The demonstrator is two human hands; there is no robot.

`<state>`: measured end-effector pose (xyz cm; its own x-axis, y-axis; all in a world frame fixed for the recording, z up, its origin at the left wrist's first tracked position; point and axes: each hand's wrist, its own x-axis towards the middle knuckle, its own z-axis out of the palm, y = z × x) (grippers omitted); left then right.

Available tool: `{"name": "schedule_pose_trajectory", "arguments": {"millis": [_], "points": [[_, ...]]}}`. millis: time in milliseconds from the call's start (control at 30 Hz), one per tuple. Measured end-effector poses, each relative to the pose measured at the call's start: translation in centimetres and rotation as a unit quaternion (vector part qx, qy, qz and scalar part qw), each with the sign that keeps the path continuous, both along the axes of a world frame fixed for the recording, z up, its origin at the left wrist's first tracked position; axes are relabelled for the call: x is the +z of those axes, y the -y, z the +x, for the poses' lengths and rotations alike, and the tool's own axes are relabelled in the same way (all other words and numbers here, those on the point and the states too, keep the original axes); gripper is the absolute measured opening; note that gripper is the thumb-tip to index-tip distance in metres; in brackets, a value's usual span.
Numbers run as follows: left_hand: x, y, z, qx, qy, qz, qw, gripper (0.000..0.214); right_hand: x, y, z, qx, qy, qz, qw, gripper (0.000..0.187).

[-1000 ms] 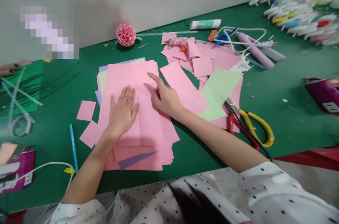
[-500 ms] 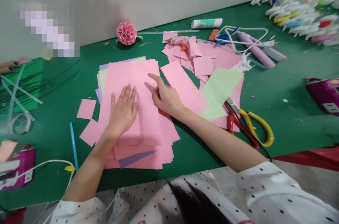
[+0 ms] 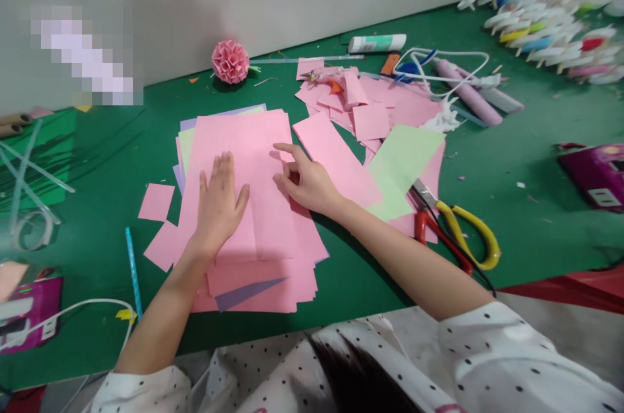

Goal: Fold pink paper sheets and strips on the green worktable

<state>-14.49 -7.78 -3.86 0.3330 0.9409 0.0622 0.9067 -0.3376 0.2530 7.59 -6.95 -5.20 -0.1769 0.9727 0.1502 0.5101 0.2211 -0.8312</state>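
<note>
A sheet of pink paper [image 3: 244, 133] lies on top of a stack of pink, green and purple sheets, with a vertical crease running down from its middle. My left hand [image 3: 219, 205] rests flat on this sheet, left of the crease, with its thumb spread. Over the sheet's right edge is my right hand [image 3: 312, 182]; its thumb and index finger are apart and nothing shows between them, while the other fingers curl in. Whether its fingertips touch the paper I cannot tell. Beside it, to the right, lies a folded pink sheet [image 3: 336, 156].
Scissors [image 3: 458, 224] with red and yellow handles lie right of a green sheet [image 3: 404, 159]. Pink scraps [image 3: 373, 120] pile up behind. A pink paper ball [image 3: 230, 62] sits by the wall. Two pink squares [image 3: 156, 201] and a blue pencil [image 3: 132, 270] are at left.
The raised fold in the top pink sheet now lies flatter. My left hand has shifted slightly left, its thumb spread wider. My right thumb has parted further from the index finger.
</note>
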Motion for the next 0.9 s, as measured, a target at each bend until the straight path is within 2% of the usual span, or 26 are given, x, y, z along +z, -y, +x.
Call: {"name": "schedule_pose_trajectory", "arguments": {"millis": [167, 267, 433, 633, 900], "points": [[0.3, -0.1, 0.2, -0.032, 0.010, 0.062, 0.998, 0.058, -0.7, -0.5, 0.0, -0.050, -0.028, 0.003, 0.998, 0.048], [0.2, 0.0, 0.3, -0.052, -0.010, 0.023, 0.998, 0.057, -1.2, -0.5, -0.2, -0.069, -0.026, 0.014, 0.997, 0.047], [0.3, 0.2, 0.6, -0.041, -0.066, -0.039, 0.996, 0.061, -1.8, -0.4, -0.3, -0.071, 0.043, 0.056, 0.995, 0.043], [0.6, 0.4, 0.9, -0.033, -0.083, -0.046, 0.995, 0.062, -1.6, -0.4, -0.3, -0.068, 0.081, 0.076, 0.991, 0.045], [0.6, 0.5, 0.9, -0.030, -0.086, -0.052, 0.994, 0.063, -1.2, -0.1, -0.4, -0.065, 0.082, 0.078, 0.991, 0.045]]}}
